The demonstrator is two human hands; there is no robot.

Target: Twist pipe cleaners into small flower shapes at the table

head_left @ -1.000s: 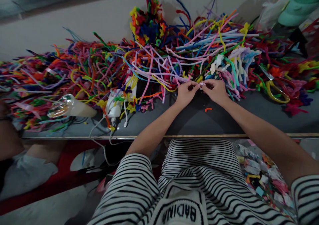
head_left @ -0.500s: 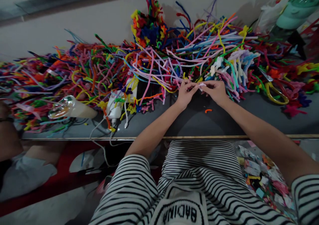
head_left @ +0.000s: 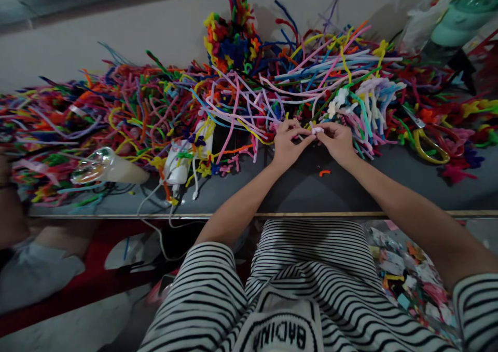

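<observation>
At the far left, another person's arm [head_left: 11, 206] shows beside the dark grey tabletop [head_left: 295, 196], near a pale cup [head_left: 126, 167] with a clear top. Behind the cup, a tangled heap of coloured pipe cleaners [head_left: 140, 95] runs along the wall. Next come a white power adapter [head_left: 178, 169] with cables and, farther back, an upright cluster of pipe-cleaner flowers [head_left: 233, 43]. The left hand [head_left: 288, 143], its thumb and forefinger nearly closed together, meets the right hand [head_left: 337, 140] at a small pale-pink fuzzy piece [head_left: 316, 130], which the right thumb and forefinger pinch; whether the left fingertips grip it too, I cannot tell. It sits above the tabletop's back part. An orange snippet [head_left: 324, 173] lies nearer the front edge. Farther right are yellow-handled scissors [head_left: 418, 124].
</observation>
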